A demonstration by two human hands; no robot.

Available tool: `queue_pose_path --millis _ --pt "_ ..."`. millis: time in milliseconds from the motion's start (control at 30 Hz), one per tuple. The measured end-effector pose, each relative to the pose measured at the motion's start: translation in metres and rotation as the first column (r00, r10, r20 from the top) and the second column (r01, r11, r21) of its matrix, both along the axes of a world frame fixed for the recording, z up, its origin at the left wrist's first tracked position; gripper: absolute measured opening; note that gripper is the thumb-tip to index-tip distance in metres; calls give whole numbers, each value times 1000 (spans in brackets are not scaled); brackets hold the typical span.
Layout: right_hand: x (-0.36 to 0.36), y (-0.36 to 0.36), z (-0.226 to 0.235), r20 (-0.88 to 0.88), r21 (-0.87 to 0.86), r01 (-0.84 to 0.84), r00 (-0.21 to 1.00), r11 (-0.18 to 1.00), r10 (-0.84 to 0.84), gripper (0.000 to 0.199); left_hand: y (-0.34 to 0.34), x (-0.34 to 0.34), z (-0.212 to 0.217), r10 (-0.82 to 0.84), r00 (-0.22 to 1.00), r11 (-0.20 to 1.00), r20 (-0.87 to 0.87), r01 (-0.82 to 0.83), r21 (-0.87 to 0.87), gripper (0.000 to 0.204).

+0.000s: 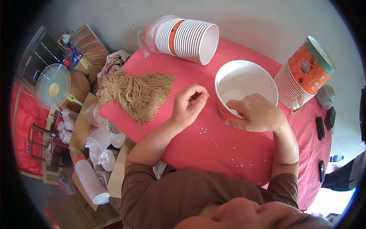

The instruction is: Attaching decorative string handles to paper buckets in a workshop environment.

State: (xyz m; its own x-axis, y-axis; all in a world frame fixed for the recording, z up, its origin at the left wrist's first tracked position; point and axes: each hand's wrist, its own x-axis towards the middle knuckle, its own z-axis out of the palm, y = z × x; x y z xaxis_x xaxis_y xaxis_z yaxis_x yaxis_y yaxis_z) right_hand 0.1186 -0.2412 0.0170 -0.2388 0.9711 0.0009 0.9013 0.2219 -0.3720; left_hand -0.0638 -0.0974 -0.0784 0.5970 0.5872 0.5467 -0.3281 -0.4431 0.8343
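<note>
- The right hand (257, 113) bent over the near rim of the white-lined paper bucket (259, 74), thumb outside and fingers inside, seemingly pinching the wall; whether it hid a small tool could not be told.
- The right forearm rose from the lower edge, wrist bent inward.
- The left hand (188, 105) was apart from the bucket, palm partly upturned, fingers curled, thumb tip near the forefinger; whether it pinched a fine strand could not be told.
- The bucket stood upright on the red tablecloth (190, 152), before the right hand.
- The step appeared to be work at the bucket's near wall; the next move would likely call for steady pressure there.
- Beyond lay small white discs (203, 130), a heap of tan cords (135, 95), a tipped bucket stack (187, 38), and a leaning bucket stack (307, 68).
</note>
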Motion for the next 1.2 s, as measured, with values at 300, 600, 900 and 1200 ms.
queue_pose_path --millis 300,600,900,1200 --pt "0 0 -2 9 18 0 1000 1000 -1 36 -3 4 -2 1 999 999 -52 0 37 4" --pt "9 1 0 24 63 17 1000 998 -19 28 0 4 -8 -13 998 1000 -55 13 3 9" --pt "2 -1 13 -19 430 101 994 897 -103 33 -4 -1 0 -142 988 978 -58 131 -162 15" --pt "-20 9 -4 56 691 -42 998 721 5 21 -19 -3 5 -217 976 973 -24 214 -86 13"
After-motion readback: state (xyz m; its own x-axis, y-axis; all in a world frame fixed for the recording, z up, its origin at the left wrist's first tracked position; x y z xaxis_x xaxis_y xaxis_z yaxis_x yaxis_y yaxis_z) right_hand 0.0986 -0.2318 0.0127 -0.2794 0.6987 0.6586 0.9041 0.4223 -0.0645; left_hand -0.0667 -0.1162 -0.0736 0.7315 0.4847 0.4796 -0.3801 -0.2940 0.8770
